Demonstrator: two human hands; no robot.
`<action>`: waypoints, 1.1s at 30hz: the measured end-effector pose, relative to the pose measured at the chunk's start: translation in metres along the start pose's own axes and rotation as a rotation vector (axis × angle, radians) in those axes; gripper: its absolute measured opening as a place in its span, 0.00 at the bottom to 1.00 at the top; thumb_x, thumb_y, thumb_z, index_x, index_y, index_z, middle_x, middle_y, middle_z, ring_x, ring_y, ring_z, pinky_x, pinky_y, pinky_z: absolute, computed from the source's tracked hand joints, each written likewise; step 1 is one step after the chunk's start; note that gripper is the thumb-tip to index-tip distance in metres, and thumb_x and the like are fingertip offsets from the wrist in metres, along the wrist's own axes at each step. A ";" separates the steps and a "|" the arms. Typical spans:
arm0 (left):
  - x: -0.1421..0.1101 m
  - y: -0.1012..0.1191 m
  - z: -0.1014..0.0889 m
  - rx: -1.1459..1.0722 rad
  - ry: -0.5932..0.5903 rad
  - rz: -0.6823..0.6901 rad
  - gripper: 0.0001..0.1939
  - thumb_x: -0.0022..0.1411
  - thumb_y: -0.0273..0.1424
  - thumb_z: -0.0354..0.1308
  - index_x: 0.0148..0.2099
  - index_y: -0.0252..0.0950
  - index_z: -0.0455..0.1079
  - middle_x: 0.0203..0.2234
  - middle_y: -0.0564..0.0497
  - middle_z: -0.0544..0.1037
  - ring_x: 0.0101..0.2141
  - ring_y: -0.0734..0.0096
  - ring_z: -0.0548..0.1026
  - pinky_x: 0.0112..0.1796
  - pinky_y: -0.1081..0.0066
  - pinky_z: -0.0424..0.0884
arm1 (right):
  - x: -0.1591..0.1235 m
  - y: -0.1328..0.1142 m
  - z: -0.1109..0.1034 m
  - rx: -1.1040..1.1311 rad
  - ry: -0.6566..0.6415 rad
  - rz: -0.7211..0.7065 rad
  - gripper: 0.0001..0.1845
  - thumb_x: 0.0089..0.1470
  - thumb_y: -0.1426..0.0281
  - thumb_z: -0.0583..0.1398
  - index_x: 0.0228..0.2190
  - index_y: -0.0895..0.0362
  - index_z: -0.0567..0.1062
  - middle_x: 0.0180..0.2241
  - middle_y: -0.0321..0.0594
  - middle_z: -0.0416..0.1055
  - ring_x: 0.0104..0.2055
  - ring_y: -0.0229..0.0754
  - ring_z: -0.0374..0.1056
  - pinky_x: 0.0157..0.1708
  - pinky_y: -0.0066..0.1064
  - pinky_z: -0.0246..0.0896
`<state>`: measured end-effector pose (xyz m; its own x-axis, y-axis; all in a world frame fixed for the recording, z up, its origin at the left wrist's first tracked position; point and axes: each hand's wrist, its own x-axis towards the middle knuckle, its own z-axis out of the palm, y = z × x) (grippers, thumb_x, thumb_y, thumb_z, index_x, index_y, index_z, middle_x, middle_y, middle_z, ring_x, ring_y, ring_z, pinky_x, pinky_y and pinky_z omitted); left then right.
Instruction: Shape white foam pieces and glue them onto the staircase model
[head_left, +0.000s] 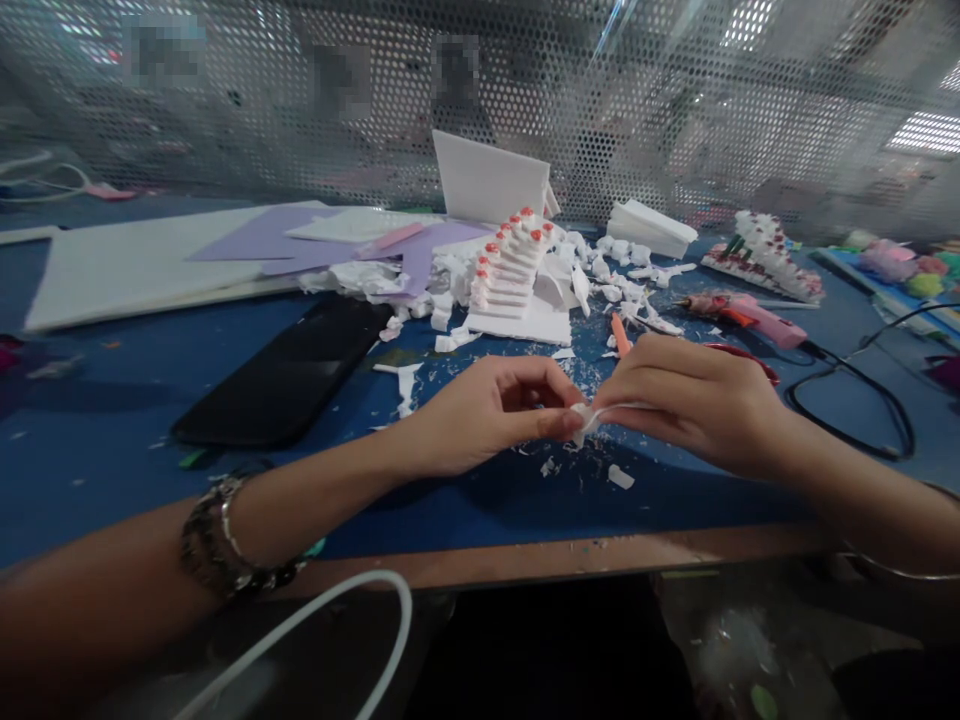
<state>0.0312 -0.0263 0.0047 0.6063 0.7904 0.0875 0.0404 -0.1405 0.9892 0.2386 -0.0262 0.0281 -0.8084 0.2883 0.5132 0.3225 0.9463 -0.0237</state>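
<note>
My left hand (480,415) pinches a small crumpled piece of white paper (584,424) between thumb and fingertips, just above the table's front part. From the right, my right hand (697,400) grips the same white paper, and a thin strip of it runs along under those fingers. The fingertips of both hands nearly meet. Behind them stands a small white staircase model (510,285) with red bits along its edges. An orange stick-like thing (619,335) pokes out behind my right hand, which hides part of it.
A black phone (292,375) lies left. White scraps (607,270) surround the model. Purple sheets (262,235) rest on a white board (90,270). A pink glue gun (757,318) with a black cord lies right, near another white model (765,255). A perforated metal screen (262,110) stands behind.
</note>
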 end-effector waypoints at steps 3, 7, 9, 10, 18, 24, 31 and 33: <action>-0.001 0.001 0.002 0.053 0.012 0.023 0.04 0.52 0.28 0.59 0.30 0.33 0.68 0.24 0.55 0.72 0.28 0.80 0.69 0.31 0.80 0.65 | 0.001 0.001 0.002 0.035 0.017 0.040 0.05 0.53 0.72 0.56 0.31 0.61 0.70 0.29 0.38 0.65 0.32 0.32 0.61 0.35 0.24 0.58; -0.002 0.000 0.006 0.133 0.069 0.048 0.05 0.53 0.30 0.59 0.31 0.33 0.68 0.25 0.54 0.72 0.28 0.78 0.69 0.31 0.79 0.65 | 0.002 0.002 0.006 0.031 0.028 0.059 0.05 0.54 0.71 0.55 0.30 0.61 0.69 0.28 0.37 0.65 0.32 0.32 0.61 0.35 0.23 0.57; -0.003 -0.002 0.008 0.181 0.119 0.071 0.07 0.53 0.32 0.59 0.32 0.33 0.69 0.26 0.53 0.73 0.28 0.78 0.69 0.30 0.79 0.65 | 0.002 0.003 0.008 0.008 0.045 0.069 0.05 0.54 0.71 0.55 0.30 0.60 0.68 0.28 0.37 0.65 0.31 0.32 0.61 0.35 0.24 0.57; -0.003 -0.002 0.009 0.208 0.147 0.090 0.07 0.53 0.32 0.59 0.33 0.33 0.70 0.27 0.53 0.73 0.28 0.77 0.69 0.30 0.79 0.65 | 0.002 0.004 0.010 -0.012 0.059 0.075 0.05 0.54 0.71 0.54 0.30 0.60 0.68 0.28 0.37 0.65 0.31 0.32 0.61 0.35 0.24 0.57; -0.004 0.002 0.012 0.221 0.233 0.158 0.08 0.55 0.32 0.56 0.37 0.34 0.72 0.32 0.52 0.76 0.34 0.74 0.72 0.35 0.79 0.67 | 0.001 0.003 0.017 -0.033 0.175 0.091 0.02 0.52 0.74 0.55 0.29 0.59 0.67 0.27 0.37 0.66 0.30 0.32 0.62 0.35 0.26 0.59; -0.003 0.000 0.010 0.020 0.227 0.140 0.13 0.53 0.32 0.59 0.42 0.35 0.68 0.34 0.52 0.75 0.34 0.76 0.72 0.37 0.79 0.68 | 0.004 -0.002 0.014 0.184 0.196 0.235 0.02 0.52 0.74 0.56 0.28 0.58 0.68 0.27 0.35 0.68 0.30 0.31 0.64 0.37 0.28 0.58; -0.002 -0.001 0.011 -0.209 0.164 0.128 0.03 0.53 0.27 0.60 0.33 0.35 0.69 0.26 0.57 0.71 0.27 0.84 0.69 0.31 0.84 0.65 | 0.006 -0.004 0.012 0.335 0.204 0.325 0.03 0.50 0.73 0.57 0.26 0.58 0.68 0.25 0.34 0.68 0.27 0.30 0.63 0.31 0.26 0.58; -0.002 -0.002 0.012 -0.260 0.157 0.119 0.03 0.53 0.26 0.60 0.33 0.35 0.69 0.25 0.57 0.71 0.27 0.85 0.68 0.31 0.85 0.65 | 0.006 -0.004 0.012 0.349 0.199 0.345 0.03 0.50 0.73 0.57 0.26 0.59 0.68 0.24 0.34 0.68 0.26 0.30 0.64 0.30 0.26 0.58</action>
<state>0.0394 -0.0347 0.0015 0.4637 0.8629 0.2010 -0.2394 -0.0964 0.9661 0.2264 -0.0268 0.0211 -0.5640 0.5903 0.5775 0.3424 0.8035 -0.4869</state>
